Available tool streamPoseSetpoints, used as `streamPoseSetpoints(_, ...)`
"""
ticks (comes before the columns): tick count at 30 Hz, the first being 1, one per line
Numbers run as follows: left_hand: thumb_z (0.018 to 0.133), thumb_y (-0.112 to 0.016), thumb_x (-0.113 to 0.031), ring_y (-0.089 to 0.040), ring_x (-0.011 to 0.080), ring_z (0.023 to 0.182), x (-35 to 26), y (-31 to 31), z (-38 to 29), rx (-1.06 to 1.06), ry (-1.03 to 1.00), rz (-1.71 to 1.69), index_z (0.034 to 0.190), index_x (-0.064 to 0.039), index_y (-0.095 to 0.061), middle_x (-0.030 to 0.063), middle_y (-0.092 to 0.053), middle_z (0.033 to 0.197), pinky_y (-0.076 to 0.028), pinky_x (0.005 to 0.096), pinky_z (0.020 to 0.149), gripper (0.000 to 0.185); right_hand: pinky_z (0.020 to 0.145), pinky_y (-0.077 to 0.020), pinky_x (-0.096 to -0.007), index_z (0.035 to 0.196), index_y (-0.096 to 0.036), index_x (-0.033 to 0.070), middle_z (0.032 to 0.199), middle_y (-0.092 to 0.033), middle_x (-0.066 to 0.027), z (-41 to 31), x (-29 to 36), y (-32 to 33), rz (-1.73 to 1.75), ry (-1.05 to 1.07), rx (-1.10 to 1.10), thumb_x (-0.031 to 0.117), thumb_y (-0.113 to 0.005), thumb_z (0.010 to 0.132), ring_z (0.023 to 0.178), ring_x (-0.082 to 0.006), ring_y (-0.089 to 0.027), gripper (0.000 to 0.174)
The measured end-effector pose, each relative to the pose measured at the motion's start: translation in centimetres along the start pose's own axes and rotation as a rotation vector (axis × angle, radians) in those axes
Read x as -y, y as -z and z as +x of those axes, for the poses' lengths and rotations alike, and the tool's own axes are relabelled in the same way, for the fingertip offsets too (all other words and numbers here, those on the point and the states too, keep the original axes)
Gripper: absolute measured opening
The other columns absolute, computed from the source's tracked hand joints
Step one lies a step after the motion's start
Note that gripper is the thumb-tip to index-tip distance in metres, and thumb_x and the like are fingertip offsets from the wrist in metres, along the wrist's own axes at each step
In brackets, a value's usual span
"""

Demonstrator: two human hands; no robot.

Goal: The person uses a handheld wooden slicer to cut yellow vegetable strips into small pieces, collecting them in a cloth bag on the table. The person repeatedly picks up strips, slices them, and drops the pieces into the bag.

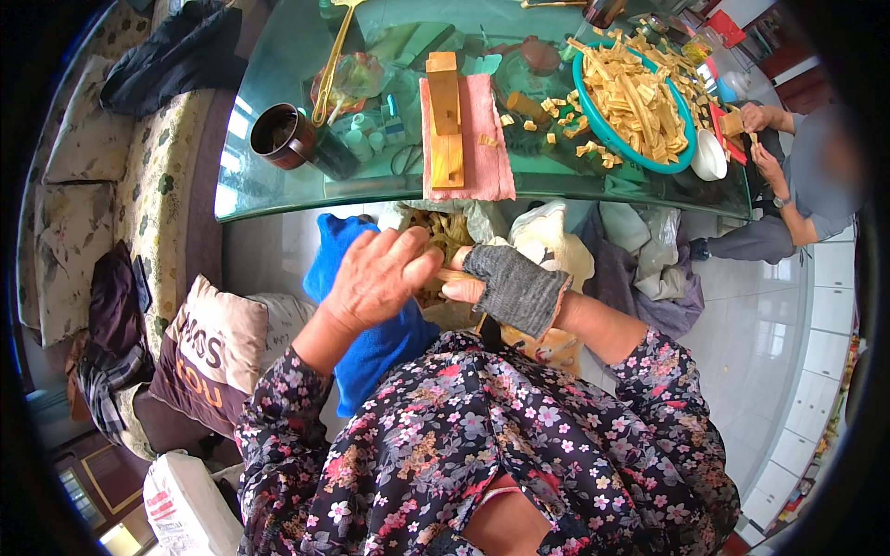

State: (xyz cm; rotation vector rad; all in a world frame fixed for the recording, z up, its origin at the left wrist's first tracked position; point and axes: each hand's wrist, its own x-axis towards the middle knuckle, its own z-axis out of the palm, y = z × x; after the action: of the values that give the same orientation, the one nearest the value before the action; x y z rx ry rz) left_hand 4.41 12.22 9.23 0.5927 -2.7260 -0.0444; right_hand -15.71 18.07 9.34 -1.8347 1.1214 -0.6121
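Note:
Over my lap my left hand (382, 274) and my right hand (514, 288) meet, both closed on a thin pale tan strip (453, 275). My right hand wears a grey fingerless knit glove. Below them an open bag (445, 233) holds yellowish-brown strips. On the glass table in front of me a pink cloth (480, 104) lies under two wooden blocks (445, 118), the upper one resting partly on the lower. Small tan pieces (530, 126) lie to their right, beside a teal oval basket (591, 132) heaped with tan strips and pieces.
A dark mug (284, 139) and a yellow fly swatter (330, 69) are at the table's left. A white bowl (709, 156) stands right of the basket. Another person (799, 167) sits at the far right, hands over a red tray (726, 135). A blue cloth (375, 354) hangs by my left forearm.

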Motion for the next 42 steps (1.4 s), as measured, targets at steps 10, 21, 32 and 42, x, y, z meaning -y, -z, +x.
streamPoseSetpoints(10, 0.077, -0.057, -0.009, -0.055, 0.0227, 0.061, 4.3, -5.1, 2.0, -0.166, 0.273, -0.257, 0.093, -0.009, -0.053, 0.0053, -0.052, 0.07, -0.045, 0.034, 0.055, 0.016, 0.066, -0.0446, -0.0435, 0.087, -0.06, 0.0, 0.077, -0.059, -0.0184, 3.3, -3.3, -1.1, -0.205, 0.138, -0.425, 0.027, -0.053, 0.084, 0.075, -0.034, -0.057, 0.028)
streamPoseSetpoints(21, 0.094, -0.051, -0.024, -0.033, 0.0025, 0.055, 5.4, -5.4, 5.1, -0.113, 0.827, -1.362, 0.111, -0.011, -0.052, -0.0087, -0.036, 0.066, -0.033, 0.0185, 0.05, 0.021, 0.053, -0.0426, -0.0294, 0.075, -0.064, 0.001, 0.057, -0.054, -0.0065, 5.9, -7.5, 3.2, 0.017, -0.224, -0.614, 0.031, -0.062, 0.084, 0.053, -0.0147, -0.052, 0.031)
streamPoseSetpoints(32, 0.088, -0.053, -0.026, -0.053, 0.0124, 0.067, 8.1, -8.7, 7.8, -0.079, 0.94, -0.998, 0.094, -0.001, -0.06, 0.0032, -0.059, 0.072, -0.045, 0.0284, 0.065, 0.026, 0.074, -0.0485, -0.0399, 0.086, -0.066, 0.0, 0.082, -0.064, -0.0204, 9.4, -10.8, 4.2, -0.374, -0.42, -0.472, 0.034, -0.056, 0.084, 0.08, -0.0336, -0.062, 0.036)
streamPoseSetpoints(42, 0.088, -0.057, -0.032, -0.059, 0.0248, 0.087, 2.3, -7.7, 1.6, -0.105, 0.799, -0.864, 0.11, 0.001, -0.056, 0.016, -0.061, 0.099, -0.044, 0.0365, 0.084, 0.039, 0.075, -0.0467, -0.0407, 0.099, -0.061, 0.004, 0.088, -0.062, -0.0214, 5.3, -5.5, 1.0, -0.231, -0.188, -0.625, 0.03, -0.057, 0.084, 0.091, -0.0332, -0.059, 0.03)
